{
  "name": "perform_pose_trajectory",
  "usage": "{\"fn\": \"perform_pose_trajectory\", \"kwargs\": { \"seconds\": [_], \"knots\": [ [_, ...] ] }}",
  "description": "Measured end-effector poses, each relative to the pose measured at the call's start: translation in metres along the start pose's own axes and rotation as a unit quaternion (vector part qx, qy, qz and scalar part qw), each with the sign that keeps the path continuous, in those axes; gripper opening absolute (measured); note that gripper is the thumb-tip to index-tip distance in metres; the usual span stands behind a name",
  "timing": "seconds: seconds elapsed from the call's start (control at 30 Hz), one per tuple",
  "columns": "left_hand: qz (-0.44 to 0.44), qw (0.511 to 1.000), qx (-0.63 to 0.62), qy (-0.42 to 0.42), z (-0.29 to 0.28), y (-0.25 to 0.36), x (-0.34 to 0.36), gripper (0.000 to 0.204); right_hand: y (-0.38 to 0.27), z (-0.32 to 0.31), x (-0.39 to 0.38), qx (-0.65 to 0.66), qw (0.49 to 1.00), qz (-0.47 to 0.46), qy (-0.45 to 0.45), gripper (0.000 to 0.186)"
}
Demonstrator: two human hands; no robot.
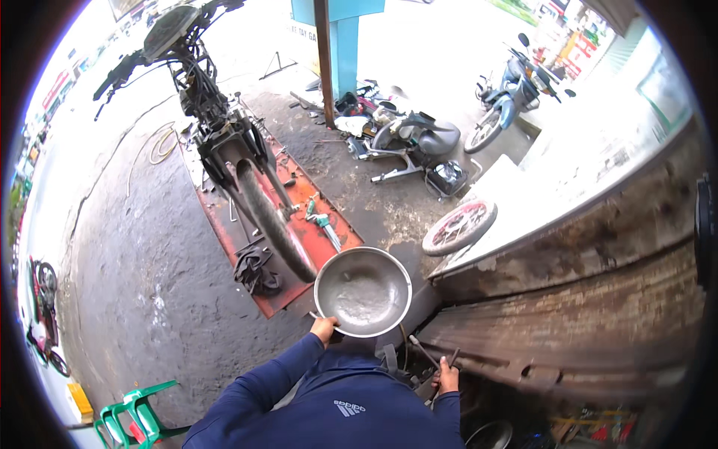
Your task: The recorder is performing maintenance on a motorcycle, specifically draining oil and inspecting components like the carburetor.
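My left hand (325,329) is closed on the rim of a round grey metal bowl (363,293), its inside facing up. The bowl covers the near end of a red metal platform (273,305). Lower right, my right hand (447,376) grips a T-handle wrench (425,350), its thin rods sticking out past the fingers. Ahead on the platform stands a partly stripped motorbike (213,123), its front wheel (271,221) pointing toward me. Beside that wheel lie a green-and-silver air tool (321,222) and a dark cloth (256,271).
A loose wheel (460,227) leans at a raised ledge on the right. Motorbike parts (419,142) lie by a post (324,67); a blue motorbike (516,90) stands beyond. A rusty metal shutter (568,322) borders my right. Green plastic chair (138,411) lower left.
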State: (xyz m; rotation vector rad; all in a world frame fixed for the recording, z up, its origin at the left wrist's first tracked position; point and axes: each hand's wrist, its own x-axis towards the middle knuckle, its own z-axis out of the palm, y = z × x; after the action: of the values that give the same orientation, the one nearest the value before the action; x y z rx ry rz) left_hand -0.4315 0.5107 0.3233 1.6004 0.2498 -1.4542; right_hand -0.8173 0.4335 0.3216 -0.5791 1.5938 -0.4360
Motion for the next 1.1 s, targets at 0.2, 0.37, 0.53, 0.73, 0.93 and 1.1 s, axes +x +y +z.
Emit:
{"fn": "perform_pose_trajectory", "kwargs": {
  "seconds": [0.2,0.37,0.53,0.73,0.93,1.1],
  "knots": [
    [0.071,0.995,-0.004,0.071,0.089,0.099,0.120,0.019,-0.169,0.051,0.114,-0.194,0.966,-0.153,0.078,0.042],
    [0.065,0.992,-0.098,0.041,0.137,0.201,0.167,0.017,-0.299,0.091,0.177,-0.099,0.980,-0.169,-0.031,0.040],
    [0.071,0.976,-0.197,0.057,0.159,0.285,0.228,0.021,-0.431,0.168,0.292,-0.172,0.966,-0.187,-0.055,0.044],
    [0.074,0.915,-0.358,0.172,0.176,0.345,0.278,0.025,-0.571,0.290,0.415,-0.388,0.875,-0.281,-0.073,0.053],
    [0.109,0.837,-0.493,0.209,0.152,0.425,0.323,0.023,-0.677,0.465,0.463,-0.330,0.890,-0.221,-0.226,0.041],
    [0.015,0.810,-0.549,0.204,0.103,0.507,0.378,0.030,-0.720,0.618,0.478,-0.242,0.922,-0.062,-0.296,0.034]
  ]
}}
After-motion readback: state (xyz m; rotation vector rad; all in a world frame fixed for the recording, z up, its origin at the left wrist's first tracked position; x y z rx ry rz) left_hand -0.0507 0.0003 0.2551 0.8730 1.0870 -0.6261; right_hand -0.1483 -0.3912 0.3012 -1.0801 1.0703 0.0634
